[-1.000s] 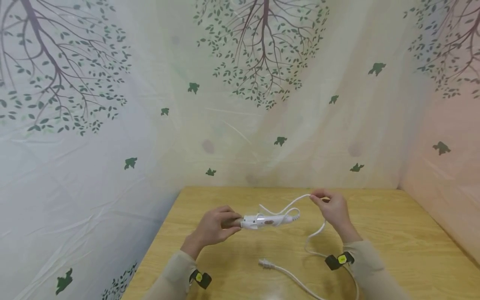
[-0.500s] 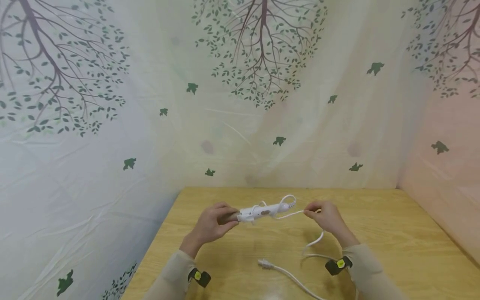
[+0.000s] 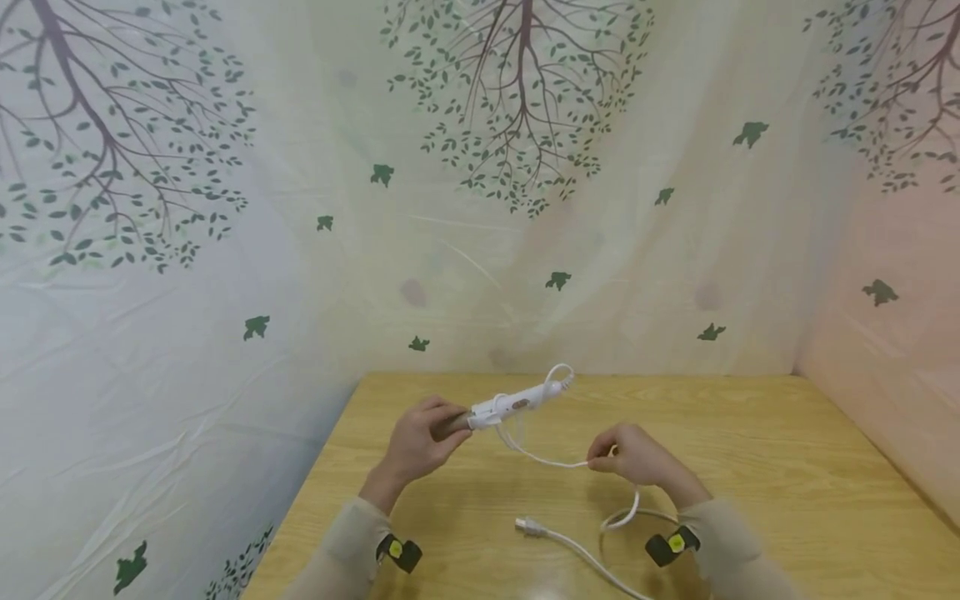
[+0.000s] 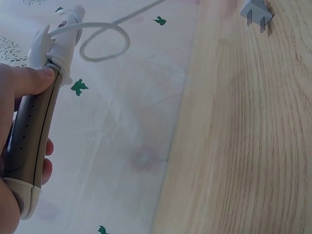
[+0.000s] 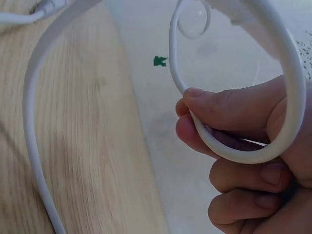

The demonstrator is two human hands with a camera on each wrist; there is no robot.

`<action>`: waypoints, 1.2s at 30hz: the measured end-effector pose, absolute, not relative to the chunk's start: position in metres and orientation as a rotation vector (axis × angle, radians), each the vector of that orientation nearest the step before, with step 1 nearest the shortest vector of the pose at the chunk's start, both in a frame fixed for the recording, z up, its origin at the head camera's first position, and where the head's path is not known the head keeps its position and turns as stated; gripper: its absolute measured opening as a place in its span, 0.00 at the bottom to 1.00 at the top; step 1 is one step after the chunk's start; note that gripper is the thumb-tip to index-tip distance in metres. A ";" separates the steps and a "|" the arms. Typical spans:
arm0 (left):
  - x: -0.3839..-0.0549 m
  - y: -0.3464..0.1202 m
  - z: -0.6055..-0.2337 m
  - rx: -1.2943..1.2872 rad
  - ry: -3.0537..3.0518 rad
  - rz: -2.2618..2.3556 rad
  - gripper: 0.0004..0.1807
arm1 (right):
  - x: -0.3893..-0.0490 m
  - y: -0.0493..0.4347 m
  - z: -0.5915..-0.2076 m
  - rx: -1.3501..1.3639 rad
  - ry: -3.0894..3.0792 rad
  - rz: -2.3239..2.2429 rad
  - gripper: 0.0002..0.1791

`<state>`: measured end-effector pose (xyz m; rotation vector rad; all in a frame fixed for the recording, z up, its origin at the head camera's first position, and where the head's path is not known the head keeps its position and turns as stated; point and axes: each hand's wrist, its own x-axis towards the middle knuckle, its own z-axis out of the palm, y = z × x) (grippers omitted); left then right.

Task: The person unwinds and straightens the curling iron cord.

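Observation:
My left hand (image 3: 420,446) grips a hair straightener (image 3: 522,406) by its bronze barrel (image 4: 33,122), thumb along one side and fingers behind it. The white handle points up and to the right, over the table. The white cord (image 3: 547,461) leaves the handle's end in a small loop, winds round the handle, then runs to my right hand (image 3: 636,454). Thumb and index finger pinch the cord there, with the other fingers curled below, as the right wrist view shows. Past the pinch, the cord (image 5: 292,87) bends in a wide curve and drops to the table.
The two-pin plug (image 3: 531,527) lies on the wooden table (image 3: 450,542) near the front, its cord trailing to the right. Fabric walls (image 3: 480,317) printed with trees and birds stand behind and at both sides.
My right hand has drawn the cord down and leftward, from above the handle to below it. My left hand has tilted the straightener so its handle end rises.

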<state>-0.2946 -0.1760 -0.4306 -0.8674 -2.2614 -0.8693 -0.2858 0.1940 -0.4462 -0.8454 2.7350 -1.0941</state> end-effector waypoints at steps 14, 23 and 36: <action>-0.299 -0.180 -0.435 -0.672 -2.281 -0.826 0.14 | -0.272 0.194 -0.441 -1.366 2.454 -1.156 0.05; -0.300 -0.181 -0.438 -0.609 -2.325 -0.759 0.14 | -0.263 0.198 -0.410 -1.598 2.280 -1.269 0.08; -0.298 -0.182 -0.445 -0.618 -2.372 -0.676 0.16 | -0.258 0.197 -0.382 -1.630 2.399 -1.480 0.17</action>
